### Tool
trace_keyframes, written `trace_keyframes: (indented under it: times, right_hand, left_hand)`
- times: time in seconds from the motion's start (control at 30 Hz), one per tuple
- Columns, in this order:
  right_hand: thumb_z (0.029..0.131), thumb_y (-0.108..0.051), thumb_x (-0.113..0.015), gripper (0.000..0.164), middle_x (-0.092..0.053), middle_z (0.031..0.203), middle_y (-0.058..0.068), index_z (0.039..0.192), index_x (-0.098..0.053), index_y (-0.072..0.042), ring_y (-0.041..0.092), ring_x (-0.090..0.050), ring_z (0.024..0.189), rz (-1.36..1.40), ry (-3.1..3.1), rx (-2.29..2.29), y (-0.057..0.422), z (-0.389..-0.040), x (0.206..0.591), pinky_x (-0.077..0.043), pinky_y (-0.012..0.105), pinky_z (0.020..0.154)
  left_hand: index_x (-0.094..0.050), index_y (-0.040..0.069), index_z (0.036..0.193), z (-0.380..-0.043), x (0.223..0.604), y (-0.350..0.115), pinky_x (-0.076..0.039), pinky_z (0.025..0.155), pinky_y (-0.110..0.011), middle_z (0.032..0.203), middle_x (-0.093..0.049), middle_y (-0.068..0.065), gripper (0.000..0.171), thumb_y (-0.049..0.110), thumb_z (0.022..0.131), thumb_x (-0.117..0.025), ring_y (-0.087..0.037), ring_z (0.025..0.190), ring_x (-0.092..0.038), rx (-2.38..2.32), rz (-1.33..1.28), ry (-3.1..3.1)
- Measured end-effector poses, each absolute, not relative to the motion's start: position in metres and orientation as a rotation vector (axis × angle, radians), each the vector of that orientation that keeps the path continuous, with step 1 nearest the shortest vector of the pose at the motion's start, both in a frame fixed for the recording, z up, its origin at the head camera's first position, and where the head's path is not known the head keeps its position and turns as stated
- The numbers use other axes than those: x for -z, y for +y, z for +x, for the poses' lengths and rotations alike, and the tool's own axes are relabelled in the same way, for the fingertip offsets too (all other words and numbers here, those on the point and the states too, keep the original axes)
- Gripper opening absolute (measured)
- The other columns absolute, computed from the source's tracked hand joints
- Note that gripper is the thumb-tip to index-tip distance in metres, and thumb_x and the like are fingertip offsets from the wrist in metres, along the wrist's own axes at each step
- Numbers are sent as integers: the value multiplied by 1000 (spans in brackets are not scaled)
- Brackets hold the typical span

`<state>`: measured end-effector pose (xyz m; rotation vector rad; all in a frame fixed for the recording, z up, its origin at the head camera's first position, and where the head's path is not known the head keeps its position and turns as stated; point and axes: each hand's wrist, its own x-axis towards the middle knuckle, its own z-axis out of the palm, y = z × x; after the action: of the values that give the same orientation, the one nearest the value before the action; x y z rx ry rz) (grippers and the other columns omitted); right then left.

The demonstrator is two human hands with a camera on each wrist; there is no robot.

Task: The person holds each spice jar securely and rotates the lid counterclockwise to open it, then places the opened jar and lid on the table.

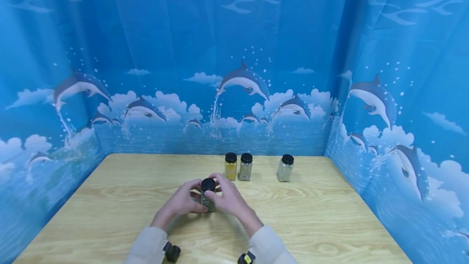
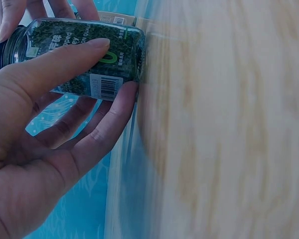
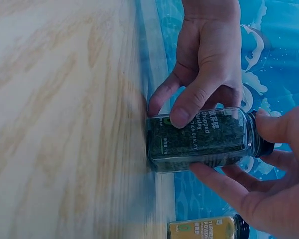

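Observation:
A glass jar of chopped parsley (image 3: 219,137) with a black lid (image 1: 208,184) stands upright on the wooden table, its base right at the tabletop. My left hand (image 1: 185,199) grips the jar's body from the left, its thumb across the label in the left wrist view. From the right, my right hand (image 1: 231,199) pinches around the lid, thumb on one side and fingers on the other. One of its fingers reaches down along the glass in the right wrist view. Green flakes fill the jar (image 2: 79,37).
Behind the hands stand a yellow turmeric powder jar (image 1: 231,168) and a jar with greyish contents (image 1: 246,168), side by side. Farther right is a pale jar (image 1: 285,168). All have black lids. A blue dolphin-print curtain (image 1: 176,133) surrounds the table (image 1: 315,215) at the back and sides.

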<state>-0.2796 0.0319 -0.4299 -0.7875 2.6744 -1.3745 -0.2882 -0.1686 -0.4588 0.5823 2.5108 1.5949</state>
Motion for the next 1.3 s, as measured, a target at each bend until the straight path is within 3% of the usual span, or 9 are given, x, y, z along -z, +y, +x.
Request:
trace_keyframes:
  times: [0.2,0.47,0.57,0.73,0.97,1.1,1.3]
  right_hand:
    - [104,-15,-58,40,-63,132,14,144,-53,-9,31,-66,118,-883,2694,1303,34,-282,428,-59,38,99]
    - [104,-13,-57,41,-60,141,16,145,-52,-7,32,-65,121,-901,2686,1305,34,-282,427,-59,36,100]
    - [105,-15,-56,40,-60,143,15,145,-52,-8,32,-65,122,-872,2684,1321,34,-281,426,-58,41,101]
    - [104,-18,-59,41,-62,138,17,143,-54,-3,33,-65,121,-833,2723,1378,33,-281,422,-60,45,99]
    - [97,-20,-70,44,-70,122,20,134,-63,3,28,-73,102,-739,2747,1606,32,-281,416,-62,21,80]
    - [93,-22,-74,46,-73,115,18,132,-65,0,24,-74,95,-670,2727,1682,35,-281,413,-62,22,79]
    - [91,-25,-77,44,-75,112,14,129,-66,-5,21,-73,99,-599,2688,1709,42,-284,412,-63,29,86]
  left_hand:
    - [-66,7,116,-289,459,-168,-63,88,-40,112,-64,-15,53,-1,70,-90,-27,102,-70,-1579,554,2516]
    - [-66,8,118,-290,459,-168,-62,91,-41,113,-65,-14,54,0,70,-91,-26,104,-69,-1578,556,2522]
    - [-67,8,119,-290,458,-168,-62,91,-41,113,-65,-14,55,0,70,-91,-25,105,-68,-1577,543,2520]
    - [-66,8,112,-289,458,-166,-62,89,-41,113,-65,-13,50,-1,70,-90,-25,105,-68,-1575,517,2525]
    - [-61,8,103,-288,457,-165,-62,91,-44,113,-65,-13,45,-2,70,-90,-27,106,-69,-1557,504,2539]
    - [-62,7,105,-288,457,-167,-62,91,-43,114,-65,-14,46,-1,69,-90,-26,105,-69,-1555,516,2541]
    - [-64,7,110,-288,458,-174,-62,92,-42,114,-66,-13,50,1,69,-91,-27,105,-69,-1554,498,2561]
